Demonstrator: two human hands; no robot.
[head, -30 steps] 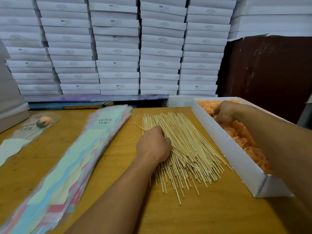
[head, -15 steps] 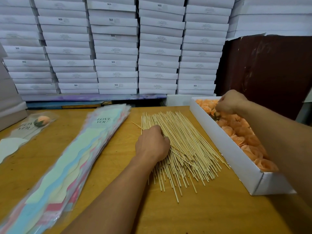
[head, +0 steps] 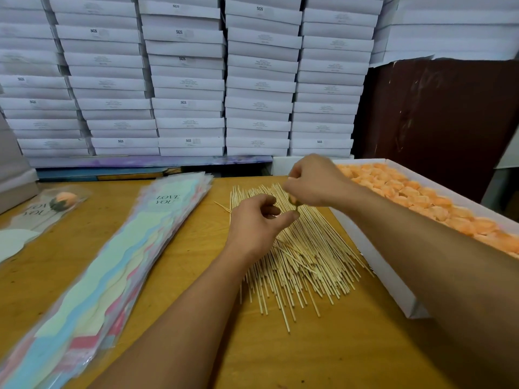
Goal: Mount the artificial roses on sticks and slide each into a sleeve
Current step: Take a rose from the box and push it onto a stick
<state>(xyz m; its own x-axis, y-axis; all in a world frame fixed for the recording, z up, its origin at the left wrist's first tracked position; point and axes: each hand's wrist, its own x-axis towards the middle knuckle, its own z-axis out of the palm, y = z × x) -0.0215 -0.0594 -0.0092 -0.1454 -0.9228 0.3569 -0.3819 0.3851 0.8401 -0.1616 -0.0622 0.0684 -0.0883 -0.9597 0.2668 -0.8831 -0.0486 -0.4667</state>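
Note:
A pile of thin wooden sticks (head: 306, 256) lies on the table in the middle. My left hand (head: 257, 224) hovers just above it with curled fingers, thumb and forefinger pinching a stick that is hard to pick out against the pile. My right hand (head: 313, 182) holds an orange rose (head: 294, 201) right next to my left fingertips. Only the rose's green base shows. More orange roses (head: 415, 195) fill the long white box (head: 368, 248) at the right. A stack of pastel "LOVE YOU" sleeves (head: 112, 262) lies at the left.
One rose (head: 63, 200) in a clear sleeve lies at the far left of the wooden table (head: 351, 346). Stacked white boxes (head: 185, 80) form a wall behind the table. A dark brown panel (head: 438, 116) stands at the back right.
My right hand came out of the box with a rose and moved left over the sticks. My left hand lifted off the pile and met it.

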